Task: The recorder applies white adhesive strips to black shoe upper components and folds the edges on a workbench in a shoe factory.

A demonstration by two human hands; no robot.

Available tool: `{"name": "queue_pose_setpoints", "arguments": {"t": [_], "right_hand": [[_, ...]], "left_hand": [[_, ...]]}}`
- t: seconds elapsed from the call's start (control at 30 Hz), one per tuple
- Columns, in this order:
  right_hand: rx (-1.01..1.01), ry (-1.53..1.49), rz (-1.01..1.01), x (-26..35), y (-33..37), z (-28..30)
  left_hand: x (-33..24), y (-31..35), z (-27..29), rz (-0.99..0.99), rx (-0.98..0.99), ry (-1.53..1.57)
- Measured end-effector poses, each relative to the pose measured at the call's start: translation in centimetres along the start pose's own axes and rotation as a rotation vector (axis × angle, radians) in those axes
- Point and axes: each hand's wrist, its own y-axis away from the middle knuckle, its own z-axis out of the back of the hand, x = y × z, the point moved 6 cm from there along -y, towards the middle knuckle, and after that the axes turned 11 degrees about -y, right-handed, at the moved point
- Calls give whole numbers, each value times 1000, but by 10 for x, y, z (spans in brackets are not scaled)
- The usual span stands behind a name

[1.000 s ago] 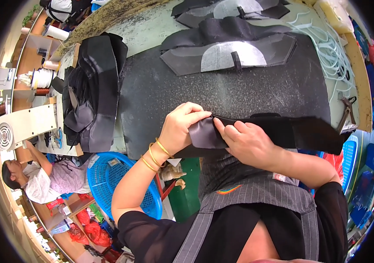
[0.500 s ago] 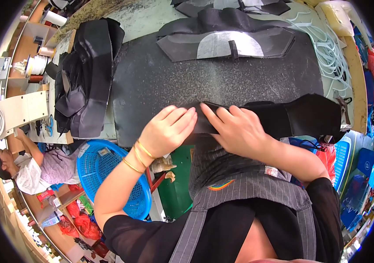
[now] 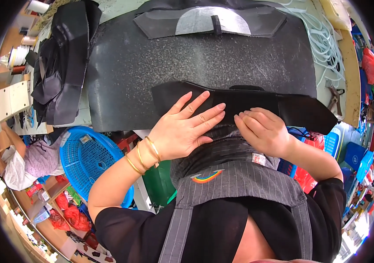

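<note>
Since the earlier frame, the left hand (image 3: 191, 125) has opened out from its bunched pose, and the right hand (image 3: 263, 131) has drawn back its extended index finger and moved away from the left. The left end of the black strip-shaped piece (image 3: 250, 100), mostly covered by the hands half a second ago, now shows beyond the left hand.

From my remote view, I see this piece lying crosswise along the near edge of the dark speckled mat (image 3: 200, 61), its right end reaching past the mat's corner. The left fingers are spread over it, unclenched and gripping nothing. The right fingers are curled together at its near edge; I cannot tell whether they pinch it. Bangles (image 3: 139, 158) circle the left wrist.

Toward the far side of the mat I note a grey panel (image 3: 154, 25) bearing a pale half-round patch (image 3: 193, 22) and a short dark strap (image 3: 216, 25). Black pieces (image 3: 70, 57) are heaped at the left of the table (image 3: 116, 9); pale cord (image 3: 327, 44) lies coiled at its right. Below the heap stands a blue basket (image 3: 92, 158), with a co-worker (image 3: 42, 160) further left.
</note>
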Motion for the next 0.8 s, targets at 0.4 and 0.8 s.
{"name": "queue_pose_setpoints", "arguments": {"t": [0.4,0.8], "right_hand": [[294,-140,-358,-43,68,21],[-416,-82,-916,-162,124,125]], "left_hand": [[-79,-69,3,106,-290,-420],[22,-10,78,350,-631,-459]]}}
